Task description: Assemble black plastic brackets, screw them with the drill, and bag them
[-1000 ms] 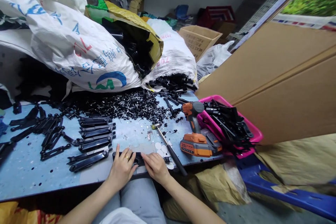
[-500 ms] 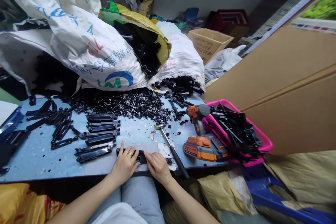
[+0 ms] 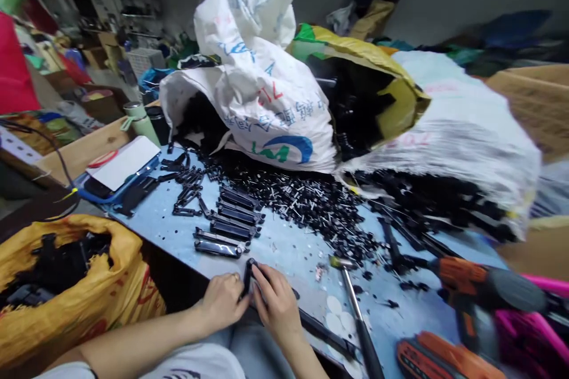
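Observation:
Both hands meet at the near edge of a light blue table (image 3: pixel 284 249). My left hand (image 3: pixel 222 303), with a ring on one finger, pinches a slim black plastic bar (image 3: pixel 247 277) that stands on end. My right hand (image 3: pixel 278 305) is curled against the same bar from the right, fingers closed on it. Just behind lie several finished black bars (image 3: pixel 229 224) in a row, and farther back a heap of small black screws and caps (image 3: pixel 311 201).
A hammer (image 3: pixel 355 314) lies right of my hands, an orange drill (image 3: pixel 471 293) beyond it. Big white sacks (image 3: pixel 267 95) spilling black parts fill the back. A yellow bag (image 3: pixel 66 284) of black parts sits at the lower left; a white tablet (image 3: pixel 120 163) lies far left.
The view has swung sharply left, bringing the yellow bag and left side of the room into sight. The black bar, flat on the table before, now stands upright between my hands.

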The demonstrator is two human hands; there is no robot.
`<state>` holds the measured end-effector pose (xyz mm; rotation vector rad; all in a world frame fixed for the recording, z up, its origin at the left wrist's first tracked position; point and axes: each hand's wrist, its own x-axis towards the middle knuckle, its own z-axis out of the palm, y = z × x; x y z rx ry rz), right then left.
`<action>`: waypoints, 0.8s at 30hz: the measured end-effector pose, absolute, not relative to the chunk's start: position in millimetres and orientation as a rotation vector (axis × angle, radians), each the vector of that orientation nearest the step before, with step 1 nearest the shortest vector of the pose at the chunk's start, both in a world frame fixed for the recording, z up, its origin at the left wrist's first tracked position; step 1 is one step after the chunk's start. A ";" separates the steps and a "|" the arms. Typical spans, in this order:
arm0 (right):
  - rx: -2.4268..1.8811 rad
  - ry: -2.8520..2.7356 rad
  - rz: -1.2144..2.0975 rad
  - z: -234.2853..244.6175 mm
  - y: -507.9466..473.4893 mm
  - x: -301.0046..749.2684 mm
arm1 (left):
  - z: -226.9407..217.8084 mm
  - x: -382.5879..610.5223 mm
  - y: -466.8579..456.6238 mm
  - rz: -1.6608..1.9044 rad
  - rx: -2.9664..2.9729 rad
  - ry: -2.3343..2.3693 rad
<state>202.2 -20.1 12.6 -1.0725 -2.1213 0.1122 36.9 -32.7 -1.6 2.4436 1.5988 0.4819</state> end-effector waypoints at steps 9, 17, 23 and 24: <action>-1.076 -2.162 0.189 -1.3 -3.0 188.1 | -3.9 50.7 -30.5 0.203 2.192 1.773; -1.050 -2.069 0.419 -11.7 -4.6 191.8 | -12.7 49.8 -39.0 0.315 2.243 1.752; -1.132 -2.052 0.523 -0.9 -5.3 187.4 | -20.9 72.6 -46.6 0.450 2.278 1.613; -1.123 -2.058 0.515 2.9 -8.5 191.6 | -20.9 70.9 -45.5 0.514 2.353 1.523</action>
